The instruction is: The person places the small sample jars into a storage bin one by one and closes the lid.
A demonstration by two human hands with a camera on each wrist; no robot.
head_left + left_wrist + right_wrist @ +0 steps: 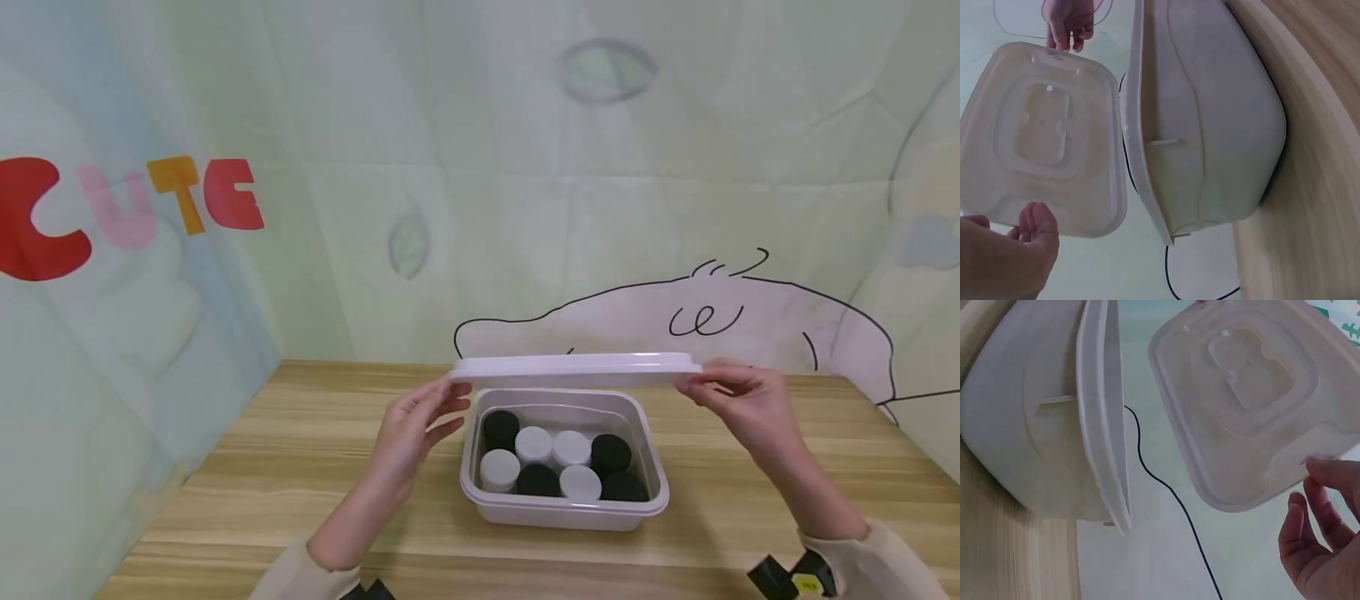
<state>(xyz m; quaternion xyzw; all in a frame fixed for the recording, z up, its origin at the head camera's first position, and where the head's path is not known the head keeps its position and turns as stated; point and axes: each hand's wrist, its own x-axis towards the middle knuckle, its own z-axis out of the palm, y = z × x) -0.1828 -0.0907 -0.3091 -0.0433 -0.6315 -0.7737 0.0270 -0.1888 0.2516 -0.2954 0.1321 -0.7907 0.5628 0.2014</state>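
Lid [576, 370] hangs level just above the open container [564, 508] of black and white jars, pinched at its ends by left hand [415, 429] and right hand [738, 402], so both should move evenly to keep it flat.

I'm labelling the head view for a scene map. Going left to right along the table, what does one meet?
The CUTE lettering on the backdrop → left hand → translucent plastic container of black and white caps → right hand. The lid, held level between both hands, spans the container, so it has no single place.
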